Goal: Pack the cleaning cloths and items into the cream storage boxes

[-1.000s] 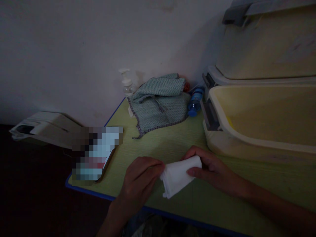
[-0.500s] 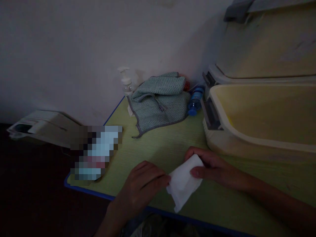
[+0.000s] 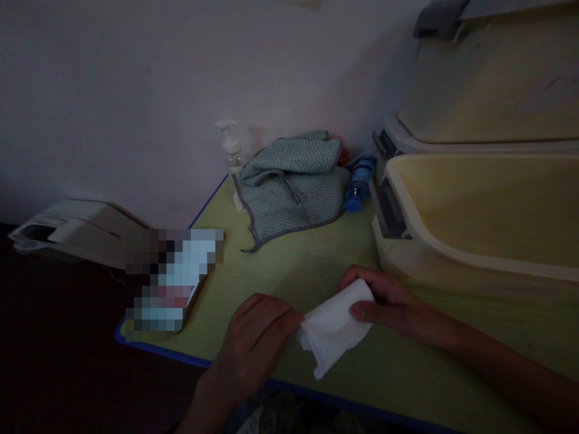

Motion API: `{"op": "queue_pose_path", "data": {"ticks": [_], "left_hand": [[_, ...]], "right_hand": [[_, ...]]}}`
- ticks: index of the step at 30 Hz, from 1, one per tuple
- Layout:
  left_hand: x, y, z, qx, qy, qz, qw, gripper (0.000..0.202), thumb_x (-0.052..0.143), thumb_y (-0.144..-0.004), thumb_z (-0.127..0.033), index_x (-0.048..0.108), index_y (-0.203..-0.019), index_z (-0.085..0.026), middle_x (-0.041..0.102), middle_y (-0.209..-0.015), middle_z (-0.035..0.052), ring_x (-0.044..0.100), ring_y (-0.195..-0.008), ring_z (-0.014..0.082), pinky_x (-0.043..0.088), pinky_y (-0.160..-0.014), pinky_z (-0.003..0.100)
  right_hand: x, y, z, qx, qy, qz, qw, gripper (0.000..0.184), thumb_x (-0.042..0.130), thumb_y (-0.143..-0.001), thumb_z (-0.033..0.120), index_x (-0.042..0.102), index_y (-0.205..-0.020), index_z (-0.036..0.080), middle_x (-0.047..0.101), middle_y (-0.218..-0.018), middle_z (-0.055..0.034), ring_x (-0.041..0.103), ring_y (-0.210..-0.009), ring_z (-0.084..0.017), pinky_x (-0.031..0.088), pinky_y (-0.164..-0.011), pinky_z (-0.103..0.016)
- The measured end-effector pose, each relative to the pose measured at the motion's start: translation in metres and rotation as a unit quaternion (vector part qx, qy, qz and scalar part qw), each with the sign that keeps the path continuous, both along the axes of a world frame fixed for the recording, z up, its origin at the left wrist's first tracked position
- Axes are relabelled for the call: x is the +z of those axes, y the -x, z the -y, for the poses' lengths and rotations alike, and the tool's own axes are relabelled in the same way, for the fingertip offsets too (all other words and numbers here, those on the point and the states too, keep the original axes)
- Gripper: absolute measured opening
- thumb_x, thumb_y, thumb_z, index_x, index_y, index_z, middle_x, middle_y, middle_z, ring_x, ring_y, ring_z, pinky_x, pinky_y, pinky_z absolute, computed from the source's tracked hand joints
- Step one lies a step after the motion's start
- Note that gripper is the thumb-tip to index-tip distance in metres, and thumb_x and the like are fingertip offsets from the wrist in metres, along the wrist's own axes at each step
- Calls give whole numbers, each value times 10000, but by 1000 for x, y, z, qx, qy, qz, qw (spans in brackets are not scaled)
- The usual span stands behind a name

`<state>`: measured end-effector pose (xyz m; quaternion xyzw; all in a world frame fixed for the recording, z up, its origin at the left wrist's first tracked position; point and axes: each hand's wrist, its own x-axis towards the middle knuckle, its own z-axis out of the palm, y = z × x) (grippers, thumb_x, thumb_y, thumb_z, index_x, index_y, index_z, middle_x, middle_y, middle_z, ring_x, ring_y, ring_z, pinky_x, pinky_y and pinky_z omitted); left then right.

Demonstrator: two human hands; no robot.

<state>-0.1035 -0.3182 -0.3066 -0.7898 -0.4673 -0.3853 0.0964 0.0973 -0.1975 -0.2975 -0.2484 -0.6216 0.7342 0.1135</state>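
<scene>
Sheet (image 3: 338,325) between left hand (image 3: 259,334) and right hand (image 3: 391,304), table edge (image 3: 163,353) near, towel (image 3: 294,202) apart.

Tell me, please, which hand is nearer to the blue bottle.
Right: the right hand is in front of the blue bottle, while the left hand is farther away, to its front left.

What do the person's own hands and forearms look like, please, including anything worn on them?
The left hand and right hand are both bare, without gloves; no ring shows on the visible fingers. No sleeve, watch or bracelet shows on the visible forearms. Dim light hides finer markings.
</scene>
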Motion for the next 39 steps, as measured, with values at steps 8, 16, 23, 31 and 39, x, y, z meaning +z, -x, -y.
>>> {"op": "queue_pose_path", "data": {"ticks": [8, 16, 23, 31, 39], "left_hand": [[1, 1, 0, 1, -17, 11, 1000, 186, 414, -850, -24, 569, -891, -118, 637, -733, 58, 581, -677, 129, 475, -629, 256], [1, 0, 1, 48, -19, 54, 997, 236, 434, -812, 15, 568, -898, -160, 625, -706, 34, 579, -671, 128, 475, -604, 241], [-1, 2, 3, 64, 84, 84, 991, 196, 436, -881, -155, 570, -1023, -136, 645, -941, 100, 602, -891, 162, 501, -760, 280], [4, -8, -7, -62, 148, 32, 986, 480, 465, -855, -488, 499, -1175, -132, 638, -1096, 132, 560, -1051, 244, 445, -889, 412], [0, -11, -6, -35, 197, 60, 978, 247, 559, -836, -252, 567, -1057, -141, 691, -895, 67, 631, -802, 169, 488, -757, 316]], "right_hand": [[0, 0, 0, -8, 2, -1, 1000, 409, 662, -689, 510, 453, -824, 186, 454, -665, 38, 436, -591, -86, 342, -502, -202], [-2, 0, 1, -20, -20, 6, 1000, 429, 652, -676, 545, 456, -822, 192, 449, -670, 33, 438, -593, -97, 343, -501, -212], [-7, -2, 10, -44, -202, 7, 978, 244, 545, -812, 428, 512, -878, 195, 548, -762, -20, 534, -670, -133, 443, -563, -238], [-1, -5, 27, 41, -608, -73, 790, 252, 344, -892, 161, 569, -996, 204, 665, -1015, -104, 635, -887, -178, 518, -761, -300], [-10, -9, 26, -11, -549, -80, 832, 223, 415, -876, 155, 513, -1073, 192, 658, -1038, -116, 639, -932, -176, 517, -773, -283]]}}
